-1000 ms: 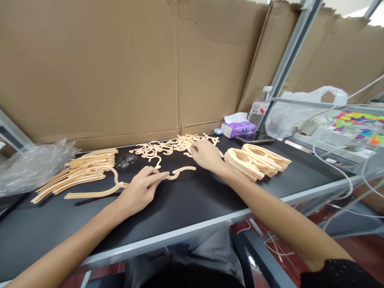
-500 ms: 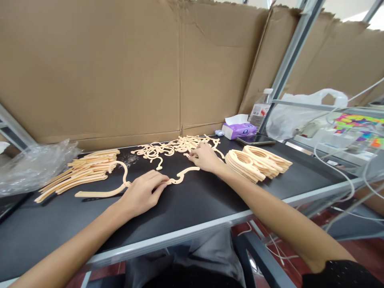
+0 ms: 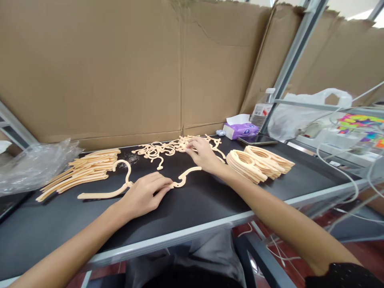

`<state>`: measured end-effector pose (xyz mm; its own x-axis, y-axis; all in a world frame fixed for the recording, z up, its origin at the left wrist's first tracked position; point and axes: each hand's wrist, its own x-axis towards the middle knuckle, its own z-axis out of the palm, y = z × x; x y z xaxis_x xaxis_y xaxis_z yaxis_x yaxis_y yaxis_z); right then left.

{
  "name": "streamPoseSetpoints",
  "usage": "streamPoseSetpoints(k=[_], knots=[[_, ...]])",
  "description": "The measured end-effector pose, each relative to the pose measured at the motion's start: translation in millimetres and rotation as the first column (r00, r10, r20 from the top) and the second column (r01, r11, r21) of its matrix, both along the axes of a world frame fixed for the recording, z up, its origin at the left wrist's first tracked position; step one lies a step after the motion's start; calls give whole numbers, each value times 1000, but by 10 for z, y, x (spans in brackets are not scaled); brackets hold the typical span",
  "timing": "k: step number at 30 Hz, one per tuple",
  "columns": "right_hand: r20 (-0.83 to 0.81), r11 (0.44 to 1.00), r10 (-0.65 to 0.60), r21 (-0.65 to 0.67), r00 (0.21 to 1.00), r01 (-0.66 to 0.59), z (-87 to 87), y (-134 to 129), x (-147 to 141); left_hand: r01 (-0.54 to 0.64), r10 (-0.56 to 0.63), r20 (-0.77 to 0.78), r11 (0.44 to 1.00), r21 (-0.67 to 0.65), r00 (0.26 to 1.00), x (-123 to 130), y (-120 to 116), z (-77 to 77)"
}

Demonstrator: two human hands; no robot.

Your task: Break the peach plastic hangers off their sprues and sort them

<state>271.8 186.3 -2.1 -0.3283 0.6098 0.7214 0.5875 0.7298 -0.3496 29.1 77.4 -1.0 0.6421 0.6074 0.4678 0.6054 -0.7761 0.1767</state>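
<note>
My left hand [image 3: 146,195] is closed on a cream plastic clothes hanger [image 3: 103,195] low over the black table. The hanger's curved hook and one long arm stick out to the left of the hand, and a curved end shows past the fingertips on the right. My right hand [image 3: 204,155] is at the near edge of a heap of cream hanger hooks [image 3: 154,150], thumb and fingers pinched together. Whatever lies between those fingers is too small to make out. One loose hook [image 3: 160,163] rests in front of the heap.
Long cream hanger arms [image 3: 87,168] are piled at left beside crumpled clear plastic [image 3: 39,164]. Stacked cream hanger pieces [image 3: 247,166] lie at right. Behind them are a purple tissue pack [image 3: 241,131], a phone [image 3: 257,140] and a bottle [image 3: 261,112]. Cardboard [image 3: 120,72] walls the back.
My right hand has shifted slightly away from me, further into the hook heap. My left hand keeps its grip on the hanger in nearly the same place.
</note>
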Motion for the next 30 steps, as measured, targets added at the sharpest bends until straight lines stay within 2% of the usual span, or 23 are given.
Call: streamPoseSetpoints(k=[4, 8, 11, 16, 23, 27, 30], knots=[[-127, 1000, 18, -18, 992, -21, 79, -60, -27, 25, -25, -6, 1000, -7, 1000, 7, -13, 14], [-242, 996, 75, -36, 967, -86, 86, -120, -73, 30, -31, -6, 999, -27, 1000, 6, -23, 18], [-237, 993, 90, -52, 967, -106, 87, -141, -91, 26, -26, -11, 999, -29, 1000, 3, -27, 15], [-207, 997, 67, -9, 976, -71, 147, -158, -71, 23, -23, -14, 1000, -9, 1000, 5, -25, 7], [-276, 989, 127, -37, 953, -143, 225, -233, -75, 9, -8, -15, 1000, 21, 1000, 9, -29, 11], [-429, 984, 114, -77, 896, -162, 280, -260, -62, -15, 16, -22, 999, 46, 1000, 16, -23, 11], [-566, 953, 138, -148, 813, -265, 327, -266, -47, -20, 21, -32, 999, 45, 999, 19, -16, 2]])
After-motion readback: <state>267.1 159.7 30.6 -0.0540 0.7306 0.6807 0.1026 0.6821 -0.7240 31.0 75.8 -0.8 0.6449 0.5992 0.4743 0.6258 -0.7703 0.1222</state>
